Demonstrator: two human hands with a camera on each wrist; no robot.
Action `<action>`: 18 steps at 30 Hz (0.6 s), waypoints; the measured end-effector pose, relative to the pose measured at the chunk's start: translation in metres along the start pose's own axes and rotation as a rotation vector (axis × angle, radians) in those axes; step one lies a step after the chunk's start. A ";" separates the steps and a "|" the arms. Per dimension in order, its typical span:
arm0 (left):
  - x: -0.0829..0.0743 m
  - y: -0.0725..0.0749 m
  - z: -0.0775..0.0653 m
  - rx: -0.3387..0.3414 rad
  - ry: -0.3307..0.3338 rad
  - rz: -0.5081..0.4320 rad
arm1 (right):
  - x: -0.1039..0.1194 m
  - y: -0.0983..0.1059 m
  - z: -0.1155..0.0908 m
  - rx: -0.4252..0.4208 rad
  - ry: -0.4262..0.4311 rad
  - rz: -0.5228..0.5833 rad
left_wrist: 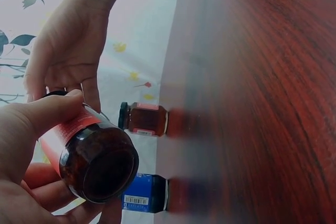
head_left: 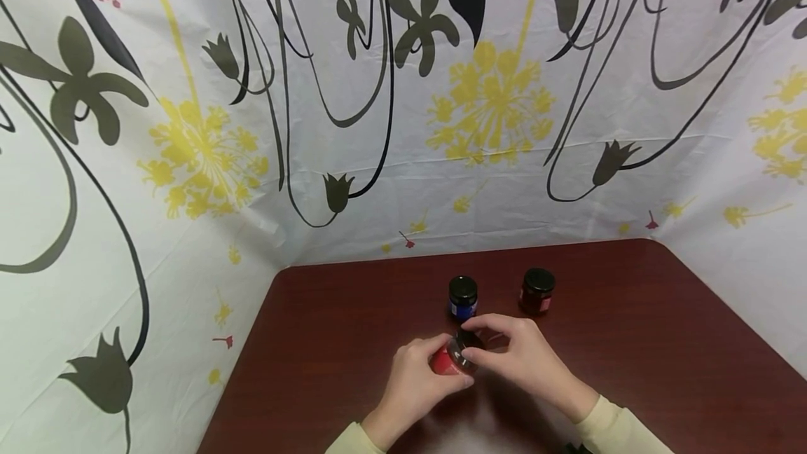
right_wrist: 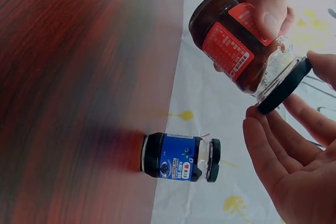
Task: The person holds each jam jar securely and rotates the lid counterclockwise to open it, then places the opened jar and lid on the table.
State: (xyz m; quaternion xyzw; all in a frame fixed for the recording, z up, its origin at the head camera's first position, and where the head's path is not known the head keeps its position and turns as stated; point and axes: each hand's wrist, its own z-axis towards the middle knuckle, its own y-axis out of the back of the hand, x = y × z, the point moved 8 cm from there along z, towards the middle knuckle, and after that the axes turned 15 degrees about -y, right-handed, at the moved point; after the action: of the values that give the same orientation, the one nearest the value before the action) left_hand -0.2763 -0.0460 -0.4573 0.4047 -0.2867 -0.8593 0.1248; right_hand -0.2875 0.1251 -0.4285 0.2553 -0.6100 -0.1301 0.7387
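Note:
My left hand (head_left: 412,375) grips the body of a glass jar (right_wrist: 228,51) with a red label and dark contents, held tilted above the table. At its mouth sits a black lid (right_wrist: 285,86), whose rim my right hand (head_left: 526,356) pinches between thumb and fingers. Part of the contents has slid from the lid end, leaving smeared clear glass there. In the left wrist view the dark bottom of the jar faces the camera. Just beyond the hands stands a blue-labelled jar (head_left: 463,303) with a black lid, upright on the table.
Farther right on the dark red wooden table (head_left: 353,314) stands another dark jar (head_left: 537,294) with a black lid and a reddish label. A white cloth (head_left: 403,160) printed with flowers hangs behind the table and along both sides.

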 end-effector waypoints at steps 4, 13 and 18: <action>-0.001 0.000 -0.001 0.005 0.010 0.003 | 0.000 0.000 -0.001 0.006 -0.002 0.001; -0.003 0.003 -0.001 -0.001 -0.003 0.015 | 0.000 0.002 -0.001 -0.015 0.024 0.008; -0.001 0.002 -0.002 0.003 0.006 0.020 | 0.001 0.003 -0.001 -0.015 0.035 0.018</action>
State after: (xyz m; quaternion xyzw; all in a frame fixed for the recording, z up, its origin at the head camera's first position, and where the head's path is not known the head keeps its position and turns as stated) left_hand -0.2738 -0.0481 -0.4568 0.4047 -0.2919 -0.8563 0.1337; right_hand -0.2863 0.1273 -0.4269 0.2465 -0.5982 -0.1238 0.7524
